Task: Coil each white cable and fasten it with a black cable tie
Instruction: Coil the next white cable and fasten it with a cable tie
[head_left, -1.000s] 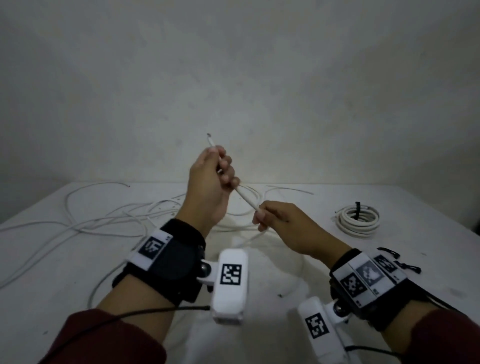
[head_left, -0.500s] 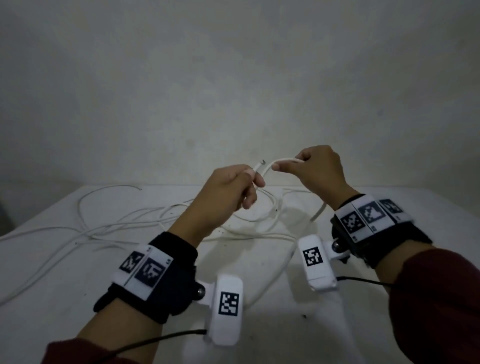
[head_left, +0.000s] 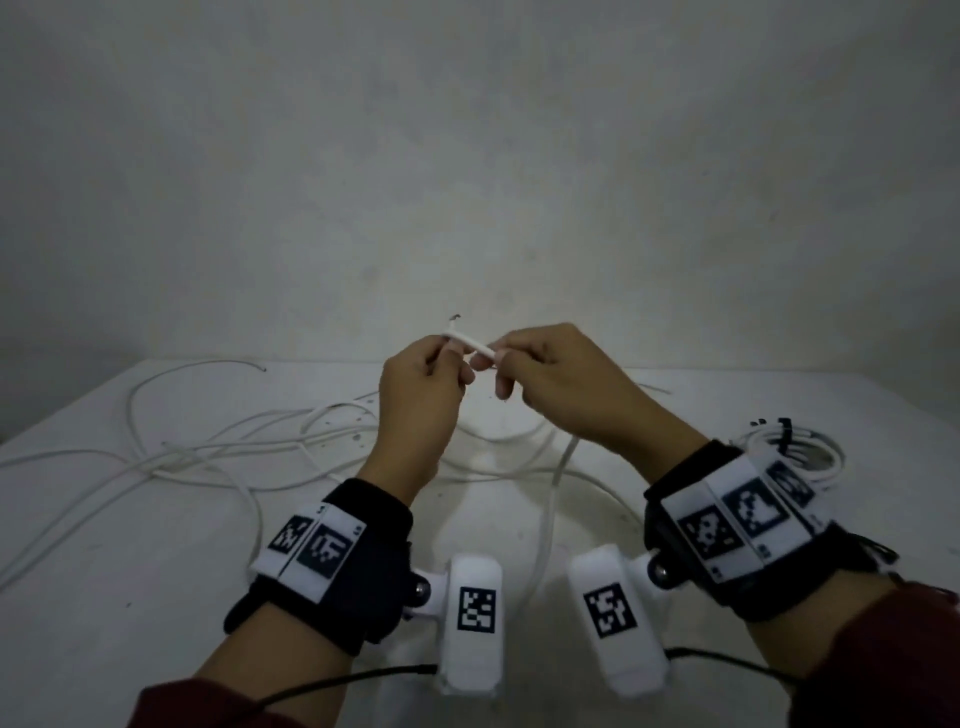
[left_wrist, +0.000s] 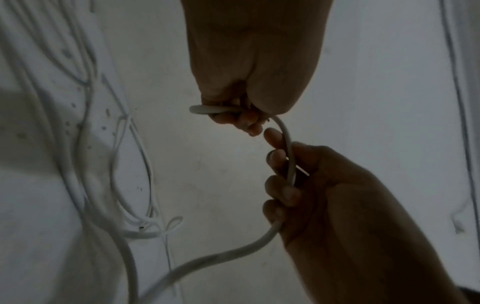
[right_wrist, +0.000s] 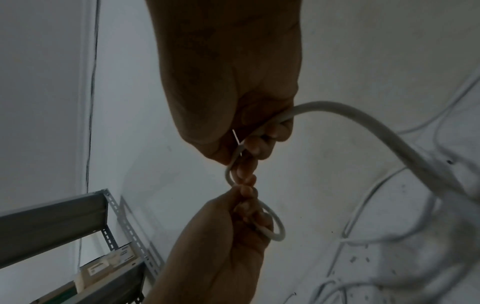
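white cable (head_left: 470, 345) ran between the person's two raised hands, held up above the table (head_left: 104, 597) with its frayed end poking out past the left hand (head_left: 415, 405). that hand had its fingers curled round the cable close to the tip, and a small loop of it showed at the knuckles in the right wrist view. the right hand (head_left: 561, 384) sat just beside it, almost knuckle to knuckle, fingers and thumb wrapped round the same cable. from under that fist the cable dropped away and trailed down to the tabletop between the two forearms. more loose white cables (head_left: 208, 447) lay sprawled in tangles over the left half of the table. off to the right, partly hidden behind the right wrist band, lay a finished coil (head_left: 810, 452) bound with a black cable tie (head_left: 785, 434). a grey metal shelf (right_wrist: 78, 226) stood against the wall, seen only from the right wrist.
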